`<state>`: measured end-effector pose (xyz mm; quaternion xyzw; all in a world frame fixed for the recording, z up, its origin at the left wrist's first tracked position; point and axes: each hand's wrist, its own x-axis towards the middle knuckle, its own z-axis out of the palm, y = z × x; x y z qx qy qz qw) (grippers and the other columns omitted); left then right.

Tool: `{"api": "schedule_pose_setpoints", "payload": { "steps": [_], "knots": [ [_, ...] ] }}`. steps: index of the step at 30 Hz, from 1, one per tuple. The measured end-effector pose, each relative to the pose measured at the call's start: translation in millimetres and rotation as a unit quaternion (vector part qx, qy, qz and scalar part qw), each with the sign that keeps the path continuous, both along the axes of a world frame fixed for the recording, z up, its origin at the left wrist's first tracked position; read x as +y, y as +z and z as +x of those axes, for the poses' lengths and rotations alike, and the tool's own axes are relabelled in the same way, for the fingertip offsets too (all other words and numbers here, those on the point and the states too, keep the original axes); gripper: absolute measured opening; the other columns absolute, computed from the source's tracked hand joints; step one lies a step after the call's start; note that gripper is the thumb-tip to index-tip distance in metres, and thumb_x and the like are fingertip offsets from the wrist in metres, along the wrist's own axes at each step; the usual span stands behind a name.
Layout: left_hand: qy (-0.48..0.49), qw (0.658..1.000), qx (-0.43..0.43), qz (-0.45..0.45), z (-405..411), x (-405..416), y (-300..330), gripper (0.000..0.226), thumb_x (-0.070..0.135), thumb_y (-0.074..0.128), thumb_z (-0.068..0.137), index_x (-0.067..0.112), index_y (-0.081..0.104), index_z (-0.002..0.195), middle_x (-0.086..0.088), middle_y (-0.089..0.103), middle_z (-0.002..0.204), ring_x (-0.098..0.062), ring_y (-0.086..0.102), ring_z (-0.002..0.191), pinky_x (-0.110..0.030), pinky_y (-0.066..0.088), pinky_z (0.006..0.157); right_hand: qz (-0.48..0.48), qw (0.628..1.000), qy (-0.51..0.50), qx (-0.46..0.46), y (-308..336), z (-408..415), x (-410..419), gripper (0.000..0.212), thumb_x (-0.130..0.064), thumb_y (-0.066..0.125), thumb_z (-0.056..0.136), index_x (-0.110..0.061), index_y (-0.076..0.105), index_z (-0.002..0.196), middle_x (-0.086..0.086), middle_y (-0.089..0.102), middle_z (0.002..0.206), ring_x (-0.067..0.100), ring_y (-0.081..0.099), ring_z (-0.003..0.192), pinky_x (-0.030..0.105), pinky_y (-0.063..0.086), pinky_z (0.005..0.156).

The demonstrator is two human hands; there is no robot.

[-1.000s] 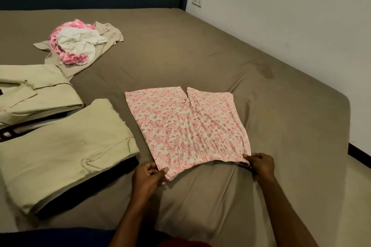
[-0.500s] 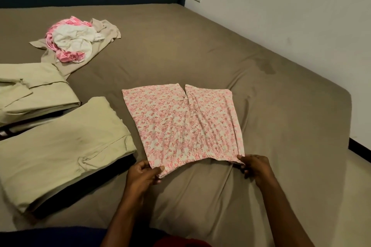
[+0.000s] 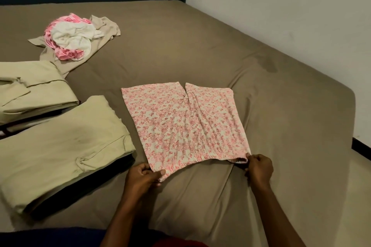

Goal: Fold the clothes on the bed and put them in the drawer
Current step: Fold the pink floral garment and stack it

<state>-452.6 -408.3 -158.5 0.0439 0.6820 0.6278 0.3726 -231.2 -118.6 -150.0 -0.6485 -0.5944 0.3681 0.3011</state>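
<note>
At the near edge of the bed [image 3: 281, 106], the left hand [image 3: 143, 176] and right hand [image 3: 260, 168] are pinching the shorts' [image 3: 186, 124] waistband corners — pulling evenly, keeping it flat, should be giving a square fold.

Pink floral shorts [image 3: 186, 124] lie flat mid-bed [image 3: 200, 46], two folded khaki garments [image 3: 60, 146] at left, a crumpled pink-white pile [image 3: 70, 40] beyond.
</note>
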Motion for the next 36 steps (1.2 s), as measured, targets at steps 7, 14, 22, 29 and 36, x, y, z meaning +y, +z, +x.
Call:
{"api": "schedule_pose_setpoints", "payload": {
  "steps": [7,14,22,29,36],
  "knots": [
    [0.016,1.0,0.004,0.004,6,3,4,0.029,0.016,0.084,0.081,0.001,0.07,0.102,-0.015,0.077,0.081,-0.035,0.073,0.067,-0.043,0.063,0.063,0.032,0.998,0.018,-0.048,8,-18,16,0.043,-0.035,0.066,0.094,-0.007,0.056,0.063,0.009,0.061,0.064,0.029,0.058,0.06,0.032,0.035,0.053],
    [0.074,0.997,-0.031,0.019,7,10,9,0.029,0.025,0.077,0.09,-0.001,0.069,0.102,-0.024,0.075,0.079,-0.051,0.071,0.075,-0.041,0.059,0.056,0.014,0.996,0.048,-0.071,7,-56,76,0.023,-0.024,0.072,0.09,-0.004,0.072,0.078,0.011,0.071,0.076,0.032,0.067,0.072,0.032,0.046,0.062],
    [0.062,0.997,-0.032,0.024,7,6,7,0.021,0.013,0.078,0.089,-0.002,0.069,0.101,-0.022,0.075,0.081,-0.041,0.071,0.063,-0.041,0.058,0.056,0.005,0.998,-0.015,-0.06,-5,-57,87,0.023,-0.018,0.066,0.097,0.003,0.074,0.102,0.022,0.073,0.104,0.041,0.068,0.096,0.04,0.052,0.08],
    [0.061,0.997,-0.033,0.022,5,5,3,0.023,0.016,0.08,0.088,-0.001,0.071,0.101,-0.027,0.073,0.078,-0.038,0.067,0.058,-0.051,0.06,0.064,0.019,0.987,0.018,-0.159,7,-60,61,0.045,-0.036,0.058,0.102,0.005,0.053,0.12,0.026,0.065,0.118,0.046,0.064,0.106,0.043,0.049,0.08],
    [0.06,0.998,0.0,0.008,4,5,9,0.037,0.016,0.089,0.078,0.008,0.066,0.106,-0.012,0.078,0.083,-0.04,0.073,0.068,-0.046,0.062,0.06,0.242,0.926,0.133,-0.259,14,-80,-3,0.031,-0.028,0.065,0.094,-0.004,0.059,0.114,0.018,0.066,0.106,0.04,0.063,0.097,0.045,0.052,0.077]
  ]
}}
